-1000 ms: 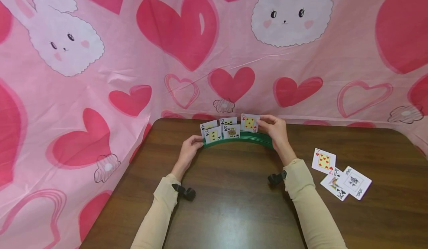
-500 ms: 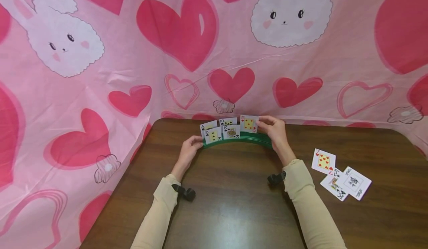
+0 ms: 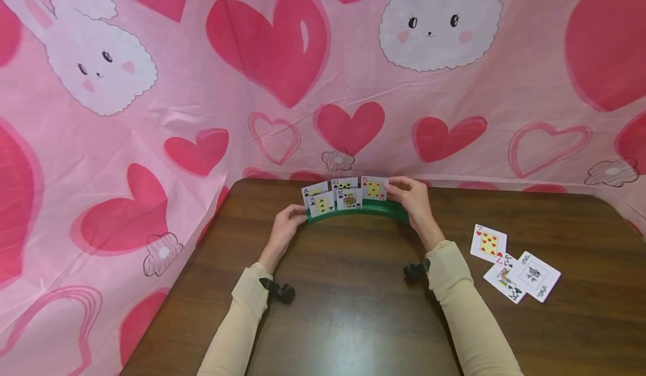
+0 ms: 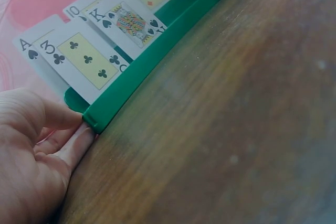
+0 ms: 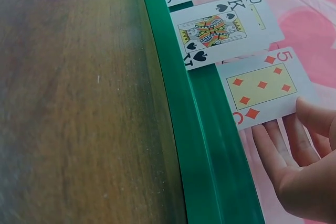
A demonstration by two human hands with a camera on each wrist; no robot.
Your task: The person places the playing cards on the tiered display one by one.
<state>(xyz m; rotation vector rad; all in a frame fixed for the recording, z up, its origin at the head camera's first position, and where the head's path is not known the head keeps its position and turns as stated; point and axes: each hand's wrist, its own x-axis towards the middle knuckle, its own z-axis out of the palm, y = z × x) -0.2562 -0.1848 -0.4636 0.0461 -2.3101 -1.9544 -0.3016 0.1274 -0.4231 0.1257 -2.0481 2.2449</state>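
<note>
A curved green card holder stands near the table's back edge. My left hand pinches its left end between thumb and fingers, as the left wrist view shows. With thumb and fingers, my right hand holds the right edge of the five of diamonds, whose lower edge sits in the rear slot. Upright in the front slot are the three of clubs and the king of spades. Behind them, partly covered, stand the ace of spades and a ten.
Face up on the brown table, to the right, lie the seven of hearts, a king of clubs and a joker, overlapping. A pink curtain with hearts and rabbits hangs behind and left of the table.
My right hand has moved the five of diamonds slightly down and left, deeper into the holder's rear slot. The left hand has stayed at the holder's left end.
</note>
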